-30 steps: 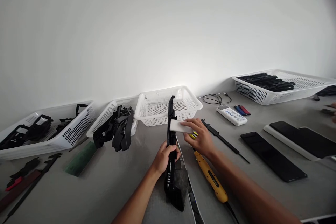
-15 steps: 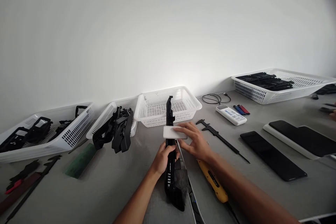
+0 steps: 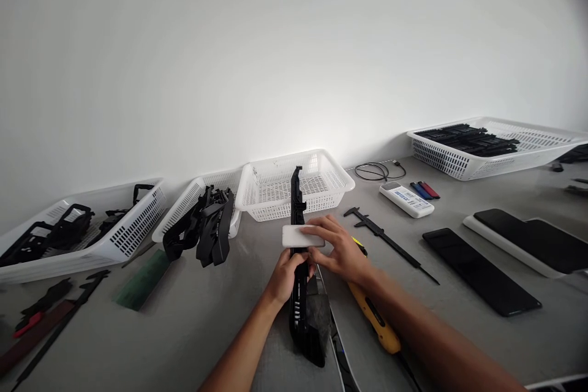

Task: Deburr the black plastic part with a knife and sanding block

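Observation:
My left hand [image 3: 283, 277] is closed around the middle of a long black plastic part [image 3: 298, 312], which points away from me with its narrow end near the middle basket. In my right hand [image 3: 339, 250] is a small white rectangular block [image 3: 294, 236], pinched between thumb and fingers. The block lies crosswise over the black part, just beyond my left thumb. Below my right wrist rests a yellow power screwdriver [image 3: 379, 321] with a cord. A dark grey block-like piece [image 3: 318, 315] sits beside the near end of the black part.
White baskets [image 3: 257, 211] line the wall; the left [image 3: 133, 236], second [image 3: 158, 234] and far-right [image 3: 463, 171] ones hold black parts. To my right lie a black caliper [image 3: 383, 236], a white device [image 3: 407, 199], a cable [image 3: 372, 170] and dark phone-like slabs [image 3: 480, 272]. A green sheet [image 3: 143, 282] lies left.
My right hand and the white block have come slightly nearer to me along the black part. My left hand keeps its hold. At the far right, another person's hand has left the view.

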The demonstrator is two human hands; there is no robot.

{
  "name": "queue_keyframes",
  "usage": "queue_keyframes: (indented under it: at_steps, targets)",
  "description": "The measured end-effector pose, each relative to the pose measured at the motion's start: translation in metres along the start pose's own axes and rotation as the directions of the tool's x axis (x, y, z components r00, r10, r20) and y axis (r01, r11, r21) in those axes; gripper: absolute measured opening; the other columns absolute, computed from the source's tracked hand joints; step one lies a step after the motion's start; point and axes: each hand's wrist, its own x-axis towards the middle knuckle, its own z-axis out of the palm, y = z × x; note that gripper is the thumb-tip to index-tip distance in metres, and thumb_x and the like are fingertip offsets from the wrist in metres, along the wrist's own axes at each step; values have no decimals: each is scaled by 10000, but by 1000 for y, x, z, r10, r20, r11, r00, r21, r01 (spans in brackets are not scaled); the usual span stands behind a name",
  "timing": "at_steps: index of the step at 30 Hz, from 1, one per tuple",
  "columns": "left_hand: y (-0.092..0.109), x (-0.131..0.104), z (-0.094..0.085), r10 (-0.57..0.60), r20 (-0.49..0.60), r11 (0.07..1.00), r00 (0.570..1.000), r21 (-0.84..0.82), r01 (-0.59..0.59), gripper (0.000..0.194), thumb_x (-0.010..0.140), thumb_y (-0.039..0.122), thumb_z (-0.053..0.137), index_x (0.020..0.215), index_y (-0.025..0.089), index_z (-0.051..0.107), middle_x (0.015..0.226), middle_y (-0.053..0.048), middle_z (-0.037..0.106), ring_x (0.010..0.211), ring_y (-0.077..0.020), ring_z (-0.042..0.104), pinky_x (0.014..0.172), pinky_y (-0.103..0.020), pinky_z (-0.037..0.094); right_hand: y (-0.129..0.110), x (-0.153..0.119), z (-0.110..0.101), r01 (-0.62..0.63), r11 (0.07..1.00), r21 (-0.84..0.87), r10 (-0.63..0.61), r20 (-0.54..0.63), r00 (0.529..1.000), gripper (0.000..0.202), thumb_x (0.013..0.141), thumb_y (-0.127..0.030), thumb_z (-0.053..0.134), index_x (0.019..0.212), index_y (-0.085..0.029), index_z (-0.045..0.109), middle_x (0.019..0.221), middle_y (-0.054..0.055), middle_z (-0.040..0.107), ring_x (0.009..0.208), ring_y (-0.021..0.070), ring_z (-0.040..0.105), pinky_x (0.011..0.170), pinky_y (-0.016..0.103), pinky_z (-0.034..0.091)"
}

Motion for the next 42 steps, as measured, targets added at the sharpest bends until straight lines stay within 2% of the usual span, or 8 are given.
queue_keyframes:
  at_steps: [6,8,11,14,20,27,34,42]
  targets:
    - [1,0,-2,18,61,1000,998,15,-19,240,862,426,595,881,189,557,598,17,602,517,-130,481,539,-269,371,13,-1,-9,-126,989,-75,111,-178,978,370,876,-160,628,1210,-277,735,1162,83,696,1088,300,620,931,469,549]
    - [1,0,-2,17,51,1000,999,10,-18,240,854,423,601,878,189,558,594,16,602,518,-132,486,540,-270,374,9,-1,-8,-93,994,-56,83,-161,983,369,894,-177,633,1238,-276,723,1174,82,693,1096,292,619,933,458,550]
    - [-1,1,-1,13,14,1000,1000,0,-13,245,835,422,622,804,187,558,586,3,600,526,-134,501,544,-272,375,1,-1,-2,-3,1000,-3,3,-36,999,384,929,-212,638,1303,-280,693,1210,88,686,1095,276,619,930,447,551]
    - [-1,1,0,7,3,1000,1000,-10,-7,254,826,426,632,785,187,556,577,3,591,519,-130,490,538,-271,363,2,-1,2,6,1000,-5,-6,21,1000,393,917,-211,657,1300,-288,696,1210,90,689,1083,278,623,926,451,555]
    - [1,0,0,22,34,1000,999,7,-22,257,830,446,613,839,200,538,579,15,599,513,-133,478,542,-271,365,14,-1,-10,-110,990,-90,94,-160,983,370,877,-167,632,1215,-280,735,1174,84,693,1093,302,618,942,481,549]
    - [-3,2,-2,1,-19,1000,1000,-3,-2,286,811,459,653,770,189,568,568,0,592,515,-135,490,530,-275,350,-1,1,-3,9,1000,0,-9,13,1000,410,874,-174,654,1266,-284,709,1206,87,689,1086,290,618,918,460,557]
    - [3,0,-2,40,41,999,998,22,-40,244,838,433,612,857,201,538,581,21,592,514,-132,468,548,-274,361,21,-3,-8,-83,992,-94,72,-115,991,449,805,-100,632,1201,-287,732,1195,73,689,1100,304,604,939,479,554]
    - [6,-3,-6,70,126,997,989,-15,-69,329,833,415,626,1047,181,541,643,20,616,537,-142,507,566,-275,390,20,-3,-5,-87,989,-116,72,-132,989,438,823,-116,621,1209,-296,727,1194,66,697,1107,302,616,947,478,556]
